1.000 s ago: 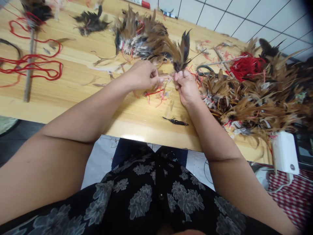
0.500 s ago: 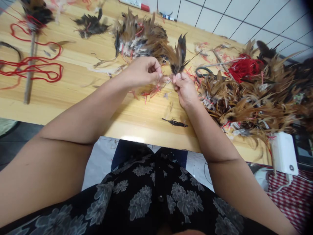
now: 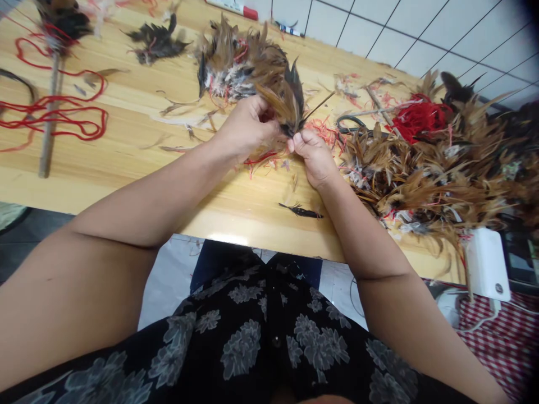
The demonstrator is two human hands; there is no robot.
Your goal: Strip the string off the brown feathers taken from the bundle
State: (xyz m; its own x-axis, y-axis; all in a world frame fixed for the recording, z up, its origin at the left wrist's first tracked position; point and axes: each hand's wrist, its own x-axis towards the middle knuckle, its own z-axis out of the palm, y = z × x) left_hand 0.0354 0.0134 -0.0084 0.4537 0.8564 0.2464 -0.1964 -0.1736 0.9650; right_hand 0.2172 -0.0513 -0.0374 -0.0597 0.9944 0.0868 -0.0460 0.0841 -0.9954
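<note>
A small bunch of brown and black feathers (image 3: 291, 101) stands over the middle of the table, its tips leaning left. My right hand (image 3: 314, 152) is closed, pinching the bunch at its base. My left hand (image 3: 252, 128) is closed too, with its curled fingertips against the bunch's lower left side; the exact grip is partly hidden. One thin dark quill (image 3: 319, 108) sticks out to the right of the bunch. Behind my left hand lies a larger pile of tied feather bunches (image 3: 240, 62). Red thread scraps (image 3: 259, 161) are scattered under my hands.
Many feather bunches (image 3: 421, 168) heap up at the right beside red string (image 3: 421, 119) and dark-handled scissors (image 3: 351, 122). A stick with feathers tied at its top (image 3: 49, 129) and looped red cord (image 3: 95, 120) lie left. A white device (image 3: 488, 264) sits at the front right edge.
The feather bunch has shifted left and tilted toward my left hand. My left hand has closed in on its base, and my right hand has moved slightly left and down.
</note>
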